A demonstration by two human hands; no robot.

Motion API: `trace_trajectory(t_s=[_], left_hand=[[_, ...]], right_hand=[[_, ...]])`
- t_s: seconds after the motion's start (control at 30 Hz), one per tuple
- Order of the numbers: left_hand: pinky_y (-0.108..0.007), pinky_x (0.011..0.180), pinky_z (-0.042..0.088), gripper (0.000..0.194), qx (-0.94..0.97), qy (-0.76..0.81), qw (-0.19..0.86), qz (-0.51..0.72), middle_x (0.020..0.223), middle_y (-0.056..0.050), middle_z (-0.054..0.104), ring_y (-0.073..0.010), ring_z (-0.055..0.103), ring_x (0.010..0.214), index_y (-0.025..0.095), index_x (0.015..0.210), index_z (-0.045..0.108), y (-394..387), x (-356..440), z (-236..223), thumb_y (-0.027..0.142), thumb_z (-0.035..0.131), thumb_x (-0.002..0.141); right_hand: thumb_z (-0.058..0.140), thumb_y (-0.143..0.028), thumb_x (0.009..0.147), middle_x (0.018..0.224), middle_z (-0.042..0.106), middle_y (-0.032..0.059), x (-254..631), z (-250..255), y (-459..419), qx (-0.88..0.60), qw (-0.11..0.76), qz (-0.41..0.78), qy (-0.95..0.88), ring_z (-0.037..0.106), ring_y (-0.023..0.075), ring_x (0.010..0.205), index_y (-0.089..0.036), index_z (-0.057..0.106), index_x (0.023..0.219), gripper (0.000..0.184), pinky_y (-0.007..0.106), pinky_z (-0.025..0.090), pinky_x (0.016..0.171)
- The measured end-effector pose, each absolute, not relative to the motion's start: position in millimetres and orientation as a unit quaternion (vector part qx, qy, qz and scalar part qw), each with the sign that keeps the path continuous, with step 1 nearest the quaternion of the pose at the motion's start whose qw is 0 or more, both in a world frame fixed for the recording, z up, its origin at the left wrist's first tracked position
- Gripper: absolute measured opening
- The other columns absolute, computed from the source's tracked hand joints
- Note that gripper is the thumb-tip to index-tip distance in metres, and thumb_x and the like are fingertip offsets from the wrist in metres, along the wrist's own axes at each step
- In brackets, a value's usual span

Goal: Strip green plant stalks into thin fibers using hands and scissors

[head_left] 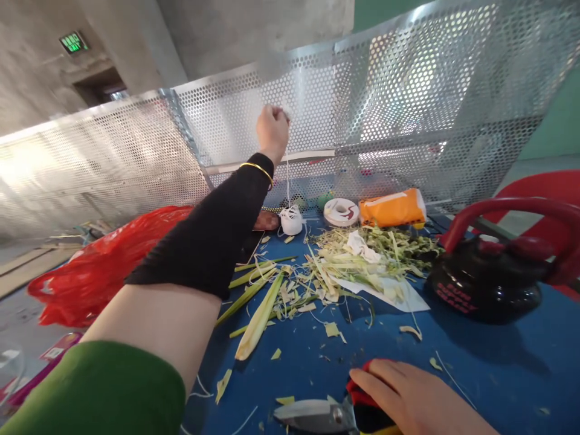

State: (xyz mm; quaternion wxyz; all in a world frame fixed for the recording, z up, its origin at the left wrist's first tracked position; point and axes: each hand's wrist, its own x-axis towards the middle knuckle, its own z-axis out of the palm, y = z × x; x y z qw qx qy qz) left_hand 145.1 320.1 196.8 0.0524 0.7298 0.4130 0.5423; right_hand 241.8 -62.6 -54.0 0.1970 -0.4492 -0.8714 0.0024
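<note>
My left hand point(273, 130) is raised high in front of the perforated metal panel, its fingers pinched on a white string point(287, 175). The string runs straight down to a white ball of string point(291, 222) on the blue table. Low at the front, my right hand point(419, 393) is closed over the red handle of a pair of scissors point(312, 412). Their blades lie close to the tabletop and point left. Cut pale green stalks point(260, 314) and leaf scraps lie between the two hands.
A black kettle point(484, 281) with a red handle stands at right. Behind the plant trimmings point(376, 254) are a ribbon roll point(341, 212) and an orange packet point(393, 207). A red plastic bag point(118, 260) lies at left. The perforated metal panel point(308, 90) closes off the back.
</note>
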Motion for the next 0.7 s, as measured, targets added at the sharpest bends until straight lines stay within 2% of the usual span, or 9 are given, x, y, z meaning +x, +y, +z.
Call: trace_trajectory(t_s=[0.07,0.17,0.23,0.33,0.5,0.53,0.6,0.7], left_hand=[[-0.031,0.082,0.044,0.022,0.767,0.427,0.035,0.477,0.096,-0.007,0.066,-0.0188,0.06,0.101,0.013,0.091,0.059,315,141,178,0.012,0.037,0.09],[-0.031,0.081,0.047,0.005,0.853,0.454,0.034,0.256,0.089,-0.008,0.068,-0.0209,0.062,0.094,0.013,0.081,0.064,305,129,141,0.014,0.059,0.081],[-0.034,0.083,0.049,0.011,0.876,0.456,0.042,0.148,0.093,-0.008,0.067,-0.0218,0.062,0.093,0.013,0.087,0.066,298,117,119,0.019,0.069,0.078],[-0.042,0.084,0.052,0.032,0.891,0.451,0.05,0.025,0.119,-0.009,0.059,-0.0218,0.06,0.101,0.018,0.117,0.057,286,97,97,0.033,0.057,0.09],[-0.039,0.079,0.054,0.031,0.895,0.411,0.108,-0.135,0.115,-0.008,0.061,-0.0203,0.062,0.095,0.016,0.115,0.059,253,62,59,0.034,0.057,0.09],[-0.037,0.077,0.053,0.026,0.897,0.402,0.113,-0.146,0.11,-0.007,0.063,-0.019,0.062,0.091,0.016,0.108,0.062,246,57,50,0.034,0.057,0.089],[-0.029,0.073,0.05,0.008,0.904,0.389,0.114,-0.137,0.083,-0.004,0.069,-0.019,0.063,0.08,0.016,0.076,0.07,235,49,36,0.024,0.071,0.074],[-0.024,0.068,0.045,0.009,0.914,0.381,0.113,-0.084,0.064,-0.001,0.067,-0.0179,0.062,0.073,0.018,0.056,0.065,230,42,32,0.013,0.071,0.06]], right_hand=[[0.06,-0.023,0.072,0.09,0.073,0.0074,242,-53,-63,-0.449,0.189,-0.003,-0.873,0.07,0.0223,0.072,-0.018,0.06,0.111,0.039,0.029,0.055,0.063],[0.061,-0.023,0.071,0.091,0.074,0.0084,242,-54,-63,-0.442,0.183,-0.008,-0.878,0.071,0.0232,0.073,-0.017,0.06,0.11,0.04,0.03,0.056,0.063],[0.063,-0.028,0.072,0.092,0.074,0.009,243,-57,-62,-0.439,0.181,-0.006,-0.88,0.071,0.0239,0.073,-0.016,0.06,0.11,0.04,0.03,0.057,0.063],[0.065,-0.032,0.075,0.094,0.073,0.0084,244,-59,-62,-0.438,0.182,0.003,-0.881,0.071,0.0237,0.074,-0.017,0.059,0.112,0.04,0.031,0.057,0.065],[0.071,-0.035,0.074,0.095,0.072,0.0058,244,-54,-62,-0.447,0.186,0.04,-0.874,0.07,0.0225,0.077,-0.02,0.056,0.115,0.046,0.028,0.057,0.067],[0.071,-0.033,0.074,0.094,0.072,0.0051,243,-53,-62,-0.447,0.188,0.044,-0.873,0.07,0.0216,0.075,-0.021,0.057,0.115,0.045,0.027,0.056,0.065],[0.07,-0.028,0.074,0.091,0.071,0.0037,243,-52,-62,-0.447,0.191,0.049,-0.872,0.07,0.0202,0.073,-0.022,0.057,0.113,0.042,0.026,0.056,0.064],[0.068,-0.025,0.075,0.091,0.071,0.0031,245,-52,-62,-0.453,0.194,0.048,-0.869,0.07,0.02,0.074,-0.023,0.057,0.114,0.04,0.027,0.056,0.065]])
